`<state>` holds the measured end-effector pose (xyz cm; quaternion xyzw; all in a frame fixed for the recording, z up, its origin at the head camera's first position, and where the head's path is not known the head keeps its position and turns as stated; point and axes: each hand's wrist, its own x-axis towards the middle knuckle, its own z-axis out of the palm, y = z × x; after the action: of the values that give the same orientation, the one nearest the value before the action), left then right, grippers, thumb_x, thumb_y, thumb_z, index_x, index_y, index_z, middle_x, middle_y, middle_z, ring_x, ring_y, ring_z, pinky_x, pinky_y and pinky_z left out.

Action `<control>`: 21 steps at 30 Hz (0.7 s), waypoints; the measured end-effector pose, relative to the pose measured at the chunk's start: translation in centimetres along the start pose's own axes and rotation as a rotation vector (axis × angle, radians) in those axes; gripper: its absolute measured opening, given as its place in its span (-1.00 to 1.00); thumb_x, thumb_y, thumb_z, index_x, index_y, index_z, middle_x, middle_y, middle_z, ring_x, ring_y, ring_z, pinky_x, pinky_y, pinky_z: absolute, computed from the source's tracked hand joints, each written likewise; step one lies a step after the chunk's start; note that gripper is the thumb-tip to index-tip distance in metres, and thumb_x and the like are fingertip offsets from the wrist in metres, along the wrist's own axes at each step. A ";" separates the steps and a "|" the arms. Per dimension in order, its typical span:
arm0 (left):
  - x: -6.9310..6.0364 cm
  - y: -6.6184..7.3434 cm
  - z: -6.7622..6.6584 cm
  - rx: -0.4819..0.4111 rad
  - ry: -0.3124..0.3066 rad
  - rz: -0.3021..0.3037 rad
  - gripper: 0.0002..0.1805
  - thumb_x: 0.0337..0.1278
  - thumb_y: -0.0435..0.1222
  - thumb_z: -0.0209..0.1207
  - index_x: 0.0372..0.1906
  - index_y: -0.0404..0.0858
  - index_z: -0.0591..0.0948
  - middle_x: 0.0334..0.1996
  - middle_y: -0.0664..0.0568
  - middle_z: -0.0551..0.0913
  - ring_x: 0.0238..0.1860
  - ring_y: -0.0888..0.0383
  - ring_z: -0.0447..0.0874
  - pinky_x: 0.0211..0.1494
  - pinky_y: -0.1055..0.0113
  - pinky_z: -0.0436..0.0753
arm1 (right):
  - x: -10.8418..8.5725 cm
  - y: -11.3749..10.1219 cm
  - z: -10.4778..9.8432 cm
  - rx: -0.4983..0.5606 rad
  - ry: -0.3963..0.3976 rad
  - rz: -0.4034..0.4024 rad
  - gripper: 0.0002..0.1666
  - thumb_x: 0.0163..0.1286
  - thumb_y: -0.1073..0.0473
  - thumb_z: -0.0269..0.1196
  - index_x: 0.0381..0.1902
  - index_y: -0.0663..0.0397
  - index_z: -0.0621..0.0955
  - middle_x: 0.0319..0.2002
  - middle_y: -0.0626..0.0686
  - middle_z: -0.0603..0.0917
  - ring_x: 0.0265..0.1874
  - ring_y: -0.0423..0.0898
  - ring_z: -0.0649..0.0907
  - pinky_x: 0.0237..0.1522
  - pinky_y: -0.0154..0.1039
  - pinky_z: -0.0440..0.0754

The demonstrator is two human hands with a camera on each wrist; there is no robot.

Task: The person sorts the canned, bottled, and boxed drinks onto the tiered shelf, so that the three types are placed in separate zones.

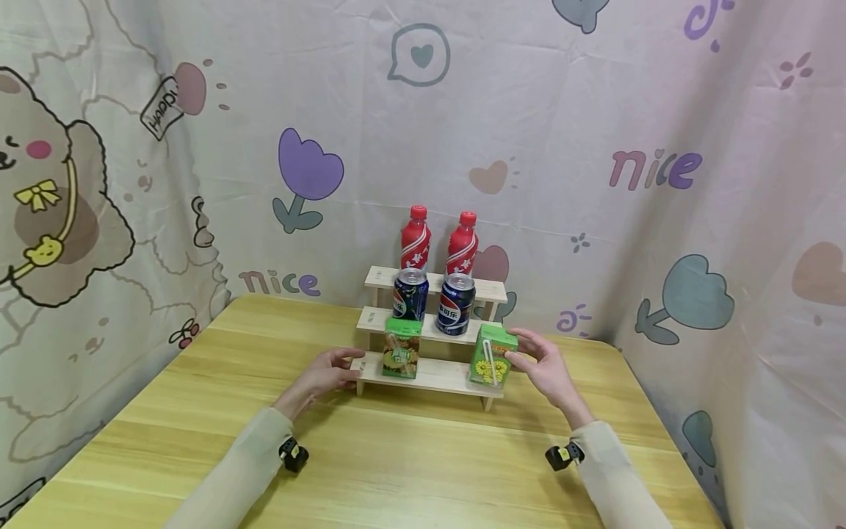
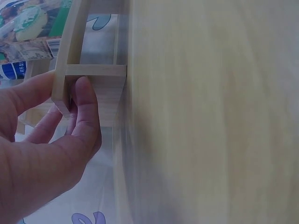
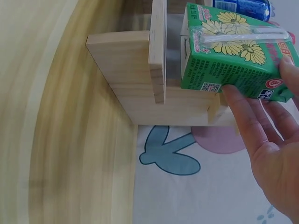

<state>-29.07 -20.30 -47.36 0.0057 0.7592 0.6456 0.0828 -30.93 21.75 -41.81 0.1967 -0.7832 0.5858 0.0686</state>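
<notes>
A three-step wooden display rack (image 1: 436, 373) stands on the table. My left hand (image 1: 328, 373) grips the left end of its lowest step, the thumb (image 2: 35, 91) on top and fingers curled underneath. My right hand (image 1: 545, 365) holds a green drink carton (image 1: 493, 357) with yellow flowers and a straw on its front, thumb and fingers at its right side. In the right wrist view a narrow gap shows between this carton (image 3: 233, 51) and the lowest step's board (image 3: 159, 51). Another green carton (image 1: 401, 350) with a brown picture stands on the left of that step.
On the middle step stand two dark blue cola cans (image 1: 410, 295), side by side. Two red bottles (image 1: 416, 241) occupy the top step. A patterned cloth (image 1: 370, 147) hangs behind and beside the wooden table (image 1: 410, 470).
</notes>
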 end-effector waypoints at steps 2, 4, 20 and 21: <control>0.0 0.0 0.0 0.001 0.004 -0.005 -0.46 0.18 -0.48 0.22 0.29 -0.38 0.45 -0.11 -0.24 0.56 -0.22 0.04 0.64 -0.08 0.19 0.72 | 0.0 0.0 0.2 0.005 -0.001 -0.009 -0.44 0.29 0.32 0.32 0.25 0.20 0.50 0.13 0.40 0.59 -0.04 -0.17 0.67 -0.16 -0.14 0.75; 0.0 0.1 -0.1 0.012 0.004 -0.004 -0.46 0.19 -0.47 0.22 0.29 -0.38 0.45 -0.09 -0.25 0.55 -0.21 0.04 0.64 -0.08 0.19 0.72 | 0.0 0.1 0.5 0.017 -0.006 -0.019 -0.44 0.29 0.33 0.32 0.25 0.21 0.50 0.12 0.40 0.59 -0.06 -0.22 0.67 -0.17 -0.13 0.75; 0.1 0.2 0.0 0.026 0.022 -0.011 -0.47 0.19 -0.47 0.22 0.29 -0.36 0.46 -0.08 -0.24 0.53 -0.20 0.04 0.63 -0.06 0.20 0.72 | 0.3 0.3 3.8 0.027 0.038 -0.040 -0.45 0.23 0.36 0.35 0.20 0.22 0.54 0.09 0.35 0.63 -0.05 -0.23 0.67 -0.12 -0.28 0.72; 0.1 0.1 0.0 0.027 0.020 -0.012 -0.46 0.19 -0.46 0.22 0.30 -0.36 0.46 -0.07 -0.24 0.52 -0.20 0.04 0.63 -0.05 0.19 0.72 | 0.3 0.3 4.1 0.014 0.040 -0.041 -0.46 0.23 0.36 0.35 0.20 0.20 0.55 0.09 0.33 0.64 -0.04 -0.22 0.67 -0.10 -0.32 0.71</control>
<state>-29.14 -20.29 -47.23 -0.0042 0.7686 0.6348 0.0789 -30.84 17.91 -43.19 0.2014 -0.7733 0.5937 0.0947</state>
